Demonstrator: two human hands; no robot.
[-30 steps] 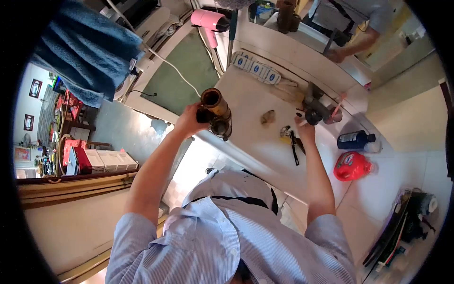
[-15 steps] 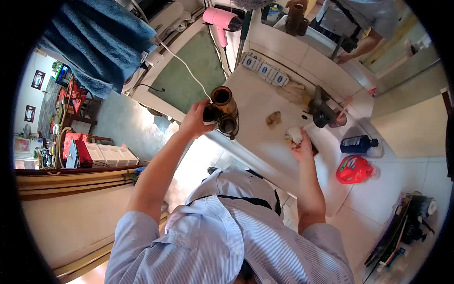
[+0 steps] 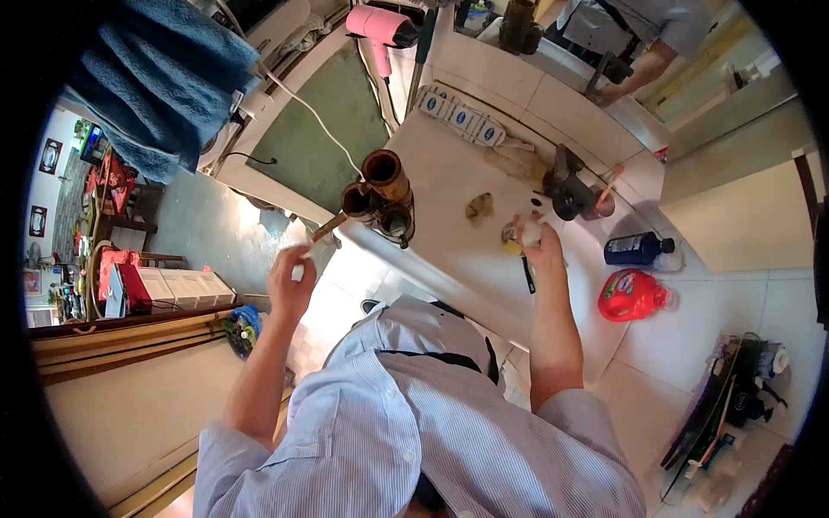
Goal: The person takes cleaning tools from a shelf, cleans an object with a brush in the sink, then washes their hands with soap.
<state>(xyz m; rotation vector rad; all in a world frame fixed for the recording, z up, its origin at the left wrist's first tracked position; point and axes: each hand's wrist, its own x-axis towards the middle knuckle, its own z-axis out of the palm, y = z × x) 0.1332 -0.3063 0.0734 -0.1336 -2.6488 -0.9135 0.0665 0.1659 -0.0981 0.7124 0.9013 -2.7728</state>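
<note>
"Shirt [image 3: 371, 414] nearest: thin, finely striped cloth. Hands?"

"Left hand [image 3: 292, 283]: fingers curled, off the countertop's [image 3: 449, 181] front edge. A brown strip [image 3: 329, 227] slants between it and the tube cluster [image 3: 385, 174]; I can't tell whether it pinches that. Right hand [image 3: 544, 246]: pinching a whitish, crumpled wad [image 3: 532, 231], just beside a black-handled tool [image 3: 528, 276]."

"And the cluster?"

"At the countertop's front edge, near the left corner: joined cylinders, stained and rough (rust-coloured, really), mouths open, insides too dark to read."

"Farther off?"

"A wrinkled tan scrap [image 3: 479, 207] mid-countertop. Toward the right edge, a glossy red jug [image 3: 629, 296] and a dark blue bottle [image 3: 629, 249], contents hidden. Along the back edge, packs [image 3: 462, 116] with blue ovals."

"Anything changed?"

"Half a second ago the left fingers were on the cluster's side; now they're off the tubes. The right hand keeps its wad."
</note>
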